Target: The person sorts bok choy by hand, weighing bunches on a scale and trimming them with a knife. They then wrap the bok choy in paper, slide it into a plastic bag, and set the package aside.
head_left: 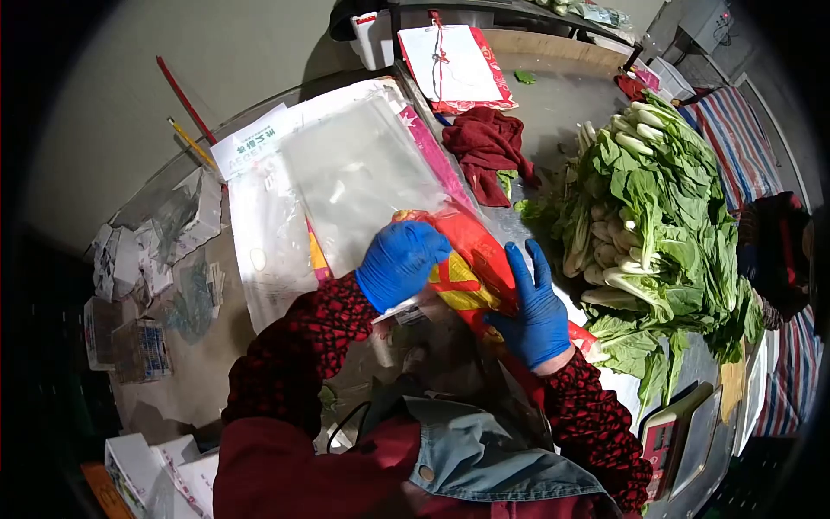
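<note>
A red plastic bag with yellow print (478, 266) lies slantwise in front of me at the table's near edge. My left hand (402, 259), in a blue glove, is closed with its fingertips pinching the bag's upper left edge. My right hand (538, 311), gloved the same way, rests against the bag's right side with its thumb and fingers spread. Just beyond my left hand lies a flat stack of clear plastic bags (354, 177) on white sheets. To the right of my right hand is a large heap of leafy greens with white stems (657, 233).
A dark red cloth (486, 149) and a clipboard with white paper (451, 65) lie toward the back. A weighing scale (666, 445) stands at lower right. Small boxes and crumpled plastic (186, 216) sit at left, near a red stick (184, 97).
</note>
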{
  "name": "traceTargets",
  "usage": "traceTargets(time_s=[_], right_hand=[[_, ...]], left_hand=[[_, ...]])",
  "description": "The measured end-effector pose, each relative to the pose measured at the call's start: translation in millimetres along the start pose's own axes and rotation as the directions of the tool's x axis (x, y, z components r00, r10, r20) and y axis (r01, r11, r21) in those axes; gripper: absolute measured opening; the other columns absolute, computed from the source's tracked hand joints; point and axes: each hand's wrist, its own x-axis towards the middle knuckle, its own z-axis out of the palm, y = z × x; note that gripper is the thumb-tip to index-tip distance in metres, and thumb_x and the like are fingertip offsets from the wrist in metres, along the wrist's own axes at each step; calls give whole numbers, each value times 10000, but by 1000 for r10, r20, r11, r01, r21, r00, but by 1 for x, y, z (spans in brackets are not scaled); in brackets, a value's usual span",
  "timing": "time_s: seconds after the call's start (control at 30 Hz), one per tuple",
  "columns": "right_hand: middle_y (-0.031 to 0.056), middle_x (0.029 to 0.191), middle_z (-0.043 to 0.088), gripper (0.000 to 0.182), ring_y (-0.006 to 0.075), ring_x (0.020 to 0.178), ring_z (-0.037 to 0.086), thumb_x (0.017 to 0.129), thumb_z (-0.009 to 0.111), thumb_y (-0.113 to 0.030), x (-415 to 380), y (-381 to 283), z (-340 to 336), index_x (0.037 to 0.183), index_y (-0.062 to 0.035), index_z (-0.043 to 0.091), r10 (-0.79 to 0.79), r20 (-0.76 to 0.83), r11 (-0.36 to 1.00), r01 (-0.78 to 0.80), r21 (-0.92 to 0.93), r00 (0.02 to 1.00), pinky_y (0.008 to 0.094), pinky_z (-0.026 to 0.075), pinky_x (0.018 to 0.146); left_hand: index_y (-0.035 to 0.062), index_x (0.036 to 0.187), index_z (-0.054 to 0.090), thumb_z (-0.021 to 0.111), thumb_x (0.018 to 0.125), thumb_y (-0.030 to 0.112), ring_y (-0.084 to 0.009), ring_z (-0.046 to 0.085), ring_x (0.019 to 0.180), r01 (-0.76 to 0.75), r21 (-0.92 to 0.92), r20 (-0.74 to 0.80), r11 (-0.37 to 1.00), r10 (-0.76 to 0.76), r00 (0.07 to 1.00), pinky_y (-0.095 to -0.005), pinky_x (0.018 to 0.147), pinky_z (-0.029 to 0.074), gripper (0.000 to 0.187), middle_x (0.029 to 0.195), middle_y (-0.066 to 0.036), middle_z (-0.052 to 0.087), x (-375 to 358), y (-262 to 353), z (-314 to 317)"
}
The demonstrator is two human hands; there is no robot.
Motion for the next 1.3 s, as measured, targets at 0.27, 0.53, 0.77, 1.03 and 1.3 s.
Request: traceTargets(time_s=[0.27,0.53,0.77,1.03,1.3], right_hand=[[166,1073,523,996,339,911,577,626,804,-161,-12,25,5,1434,-105,227,55,-386,973,39,229,921,381,480,736],[126,1270,440,810,222,1205,434,676,798,-47,-103,56,-21,1327,-10,317,350,-593,788,114,605,726,356,355,1031],[125,1166,469,746,216,1046,537,701,731,31,-201,67,-52,1313,-14,309,761,-550,536,143,832,344,350,462,916],[151,1237,508,651,188,1131,507,882,632,-246,-341,42,-187,1373,21,298,739,-105,475,-404,782,665,321,412,964],[109,1113,622,430,157,985,568,967,460,-312,-368,87,-254,1153,61,563,767,-346,579,-350,736,540,274,422,907]], left_hand=[[99,861,594,665,714,140,-237,565,767,-264,-114,83,958,274,958,-359,659,441,169,817,-43,563,22,95,26],[-16,1393,243,638,850,409,-216,444,1162,508,-855,379,105,-541,751,-351,997,354,794,1311,-97,426,28,145,69],[12,1325,391,506,951,246,-163,495,1127,830,-558,812,-11,199,549,-330,979,392,456,1265,-77,505,22,252,160],[7,1326,400,403,970,385,-226,533,1144,988,50,837,-144,546,37,-372,979,440,519,1278,-135,517,99,324,159],[-33,1165,535,470,927,383,-317,660,812,997,76,706,6,706,-58,-410,755,538,484,957,-213,656,141,352,182]])
